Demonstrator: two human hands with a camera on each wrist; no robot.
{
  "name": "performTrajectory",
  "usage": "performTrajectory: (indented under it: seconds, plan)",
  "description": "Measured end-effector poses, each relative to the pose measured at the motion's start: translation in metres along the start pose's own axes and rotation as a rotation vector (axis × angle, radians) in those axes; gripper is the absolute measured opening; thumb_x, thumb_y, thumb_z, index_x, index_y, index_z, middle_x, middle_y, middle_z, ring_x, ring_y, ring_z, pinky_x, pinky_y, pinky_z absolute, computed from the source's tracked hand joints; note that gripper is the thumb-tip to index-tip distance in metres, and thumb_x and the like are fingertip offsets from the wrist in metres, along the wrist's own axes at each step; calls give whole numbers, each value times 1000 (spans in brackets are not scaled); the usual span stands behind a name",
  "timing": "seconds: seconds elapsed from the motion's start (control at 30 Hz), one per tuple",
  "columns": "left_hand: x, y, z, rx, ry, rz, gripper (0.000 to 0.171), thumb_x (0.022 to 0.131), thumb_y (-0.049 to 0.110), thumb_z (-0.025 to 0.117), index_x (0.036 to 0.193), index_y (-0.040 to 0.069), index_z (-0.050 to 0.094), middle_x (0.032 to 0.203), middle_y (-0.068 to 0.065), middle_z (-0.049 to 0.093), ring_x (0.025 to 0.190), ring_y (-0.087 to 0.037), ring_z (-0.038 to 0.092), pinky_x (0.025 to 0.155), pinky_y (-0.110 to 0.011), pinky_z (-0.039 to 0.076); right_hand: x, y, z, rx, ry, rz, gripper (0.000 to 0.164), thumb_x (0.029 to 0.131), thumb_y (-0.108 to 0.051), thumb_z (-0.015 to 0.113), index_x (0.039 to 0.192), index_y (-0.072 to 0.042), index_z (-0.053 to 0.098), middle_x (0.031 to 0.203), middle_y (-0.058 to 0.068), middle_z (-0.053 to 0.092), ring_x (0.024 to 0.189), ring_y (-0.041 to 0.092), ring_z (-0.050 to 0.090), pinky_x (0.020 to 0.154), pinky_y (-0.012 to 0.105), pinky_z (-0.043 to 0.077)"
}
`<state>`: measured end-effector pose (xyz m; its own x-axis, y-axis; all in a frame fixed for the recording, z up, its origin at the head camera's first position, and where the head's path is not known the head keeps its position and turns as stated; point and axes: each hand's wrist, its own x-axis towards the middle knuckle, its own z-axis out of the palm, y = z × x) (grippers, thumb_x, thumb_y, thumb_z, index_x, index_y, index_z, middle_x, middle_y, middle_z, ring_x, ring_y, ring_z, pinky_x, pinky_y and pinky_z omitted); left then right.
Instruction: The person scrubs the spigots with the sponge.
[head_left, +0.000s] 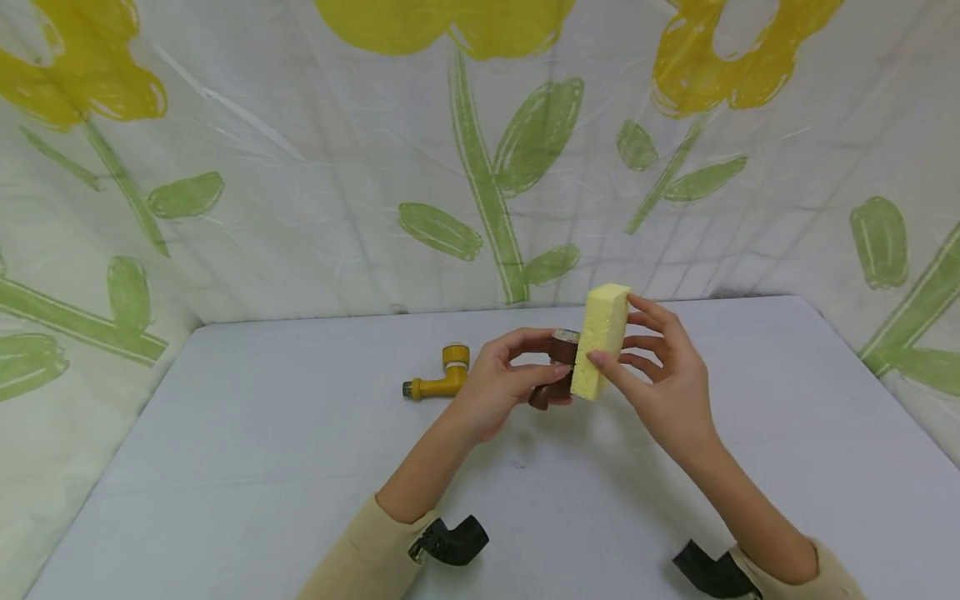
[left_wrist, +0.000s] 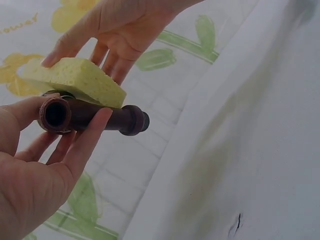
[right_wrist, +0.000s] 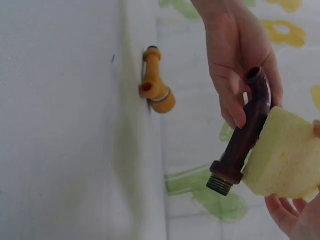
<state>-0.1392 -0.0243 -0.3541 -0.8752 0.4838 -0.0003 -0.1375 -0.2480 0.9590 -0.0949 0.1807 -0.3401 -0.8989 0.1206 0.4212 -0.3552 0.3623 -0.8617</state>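
Your left hand grips the brown tap between fingers and thumb; your right hand pinches the sponge. The hands face each other and are apart, with both items between them, raised above the desk.

Governing relation: the brown tap lies right of the left palm and left of the right palm. The left hand is nearer, being in contact with it; the sponge stands between the brown tap and the right hand. The long axis of the brown tap runs from the spout, close in to the left hand, out past the left thumb to the threaded end. The sponge appears to touch the barrel on the side towards the right hand, tilted slightly off upright. You cannot tell the pressure applied.

Condition: the brown tap is dark, with a faint sheen, a bent hollow spout, a collar and a ribbed thread. The left fingers hide part of it. The sponge is a pale yellow, pitted block.

The yellow tap rests on the desk, left of and beyond the left hand.
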Motion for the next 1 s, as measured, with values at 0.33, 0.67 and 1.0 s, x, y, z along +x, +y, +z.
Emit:
performTrajectory:
  seconds: [0.33, 0.67, 1.0]
  plan:
    - [-1, 0, 0, -27, 0, -18, 50, 98, -7, 66, 148, -4, 56, 135, -20, 63, 85, -18, 76, 81, -46, 67, 4, 5, -1, 143, 23, 36, 72, 89, 13, 76, 153, -9, 51, 130, 4, 56, 103, 15, 65, 88, 15, 59]
    - [-1, 3, 0, -25, 10, -23, 54, 97, -10, 66, 149, -3, 56, 121, -14, 62, 85, -15, 75, 82, -43, 67, 1, 3, 1, 245, 23, -2, 74, 86, 21, 73, 152, -6, 50, 132, 8, 53, 103, 18, 64, 89, 17, 60]
    - [0, 2, 0, -70, 1, 2, 51, 98, -12, 62, 148, -7, 54, 116, -11, 67, 87, -16, 74, 82, -39, 67, 2, 1, 0, 353, 37, 44, 72, 90, 21, 69, 151, -11, 49, 131, 11, 51, 104, 20, 64, 88, 20, 61]
